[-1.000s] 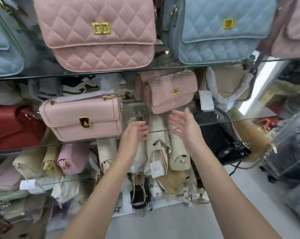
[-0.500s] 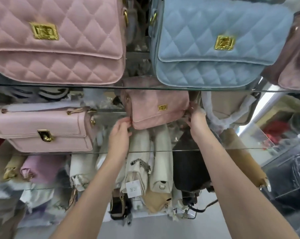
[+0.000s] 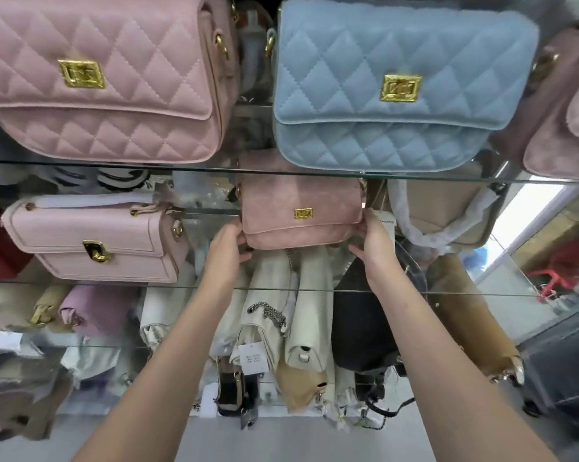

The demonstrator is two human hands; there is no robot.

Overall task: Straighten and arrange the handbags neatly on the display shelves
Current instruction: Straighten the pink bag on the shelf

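Trouble here is mostly slick glass: I'm holding the small pink suede bag [image 3: 301, 211] by both lower corners, left hand [image 3: 229, 245] gripping one and right hand [image 3: 373, 241] the other, set back on the middle glass shelf [image 3: 281, 288] under the blue quilted bag [image 3: 398, 81]. If I push unevenly it'll probably skew or tip backward, and my right wrist could drag the paper tag [image 3: 386, 228] or bump the beige bag [image 3: 448, 208]. Can't see its top or strap behind the upper shelf edge, my fingertips behind it, or whether its base actually touches the glass.
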